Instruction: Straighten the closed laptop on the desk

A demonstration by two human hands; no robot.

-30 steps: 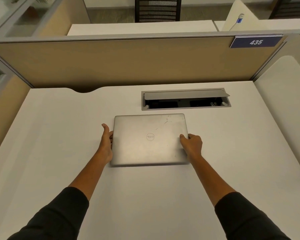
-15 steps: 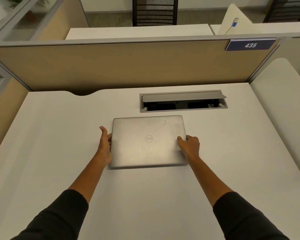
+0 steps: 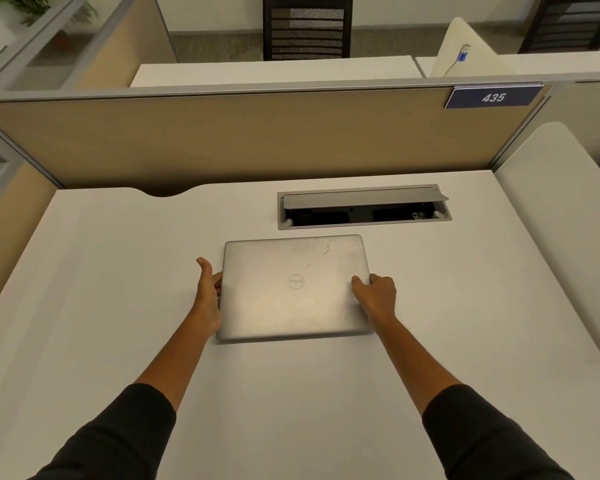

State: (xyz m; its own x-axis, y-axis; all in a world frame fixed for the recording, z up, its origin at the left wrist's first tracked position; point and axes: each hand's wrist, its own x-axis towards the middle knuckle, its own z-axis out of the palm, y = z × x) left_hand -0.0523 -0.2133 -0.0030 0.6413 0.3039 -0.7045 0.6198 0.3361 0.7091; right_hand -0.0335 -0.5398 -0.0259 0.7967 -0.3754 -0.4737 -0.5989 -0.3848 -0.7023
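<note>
A closed silver laptop (image 3: pixel 295 287) lies flat on the white desk (image 3: pixel 118 289), its logo facing up and its edges nearly parallel to the desk's back edge. My left hand (image 3: pixel 208 296) presses against its left edge, thumb raised and fingers tucked along the side. On the right edge my right hand (image 3: pixel 376 296) grips the laptop, thumb on the lid and fingers curled around the side. Dark sleeves cover both forearms near the bottom of the view.
Just behind the laptop is an open cable box (image 3: pixel 362 207) set into the desk, its grey flap lifted. A tan partition (image 3: pixel 257 140) with a blue "435" sign (image 3: pixel 492 97) bounds the back. A second white surface (image 3: pixel 561 220) adjoins on the right.
The laptop and both hands hold nearly the same place; the laptop's far edge has turned very slightly. Most of the shift comes from my head moving.
</note>
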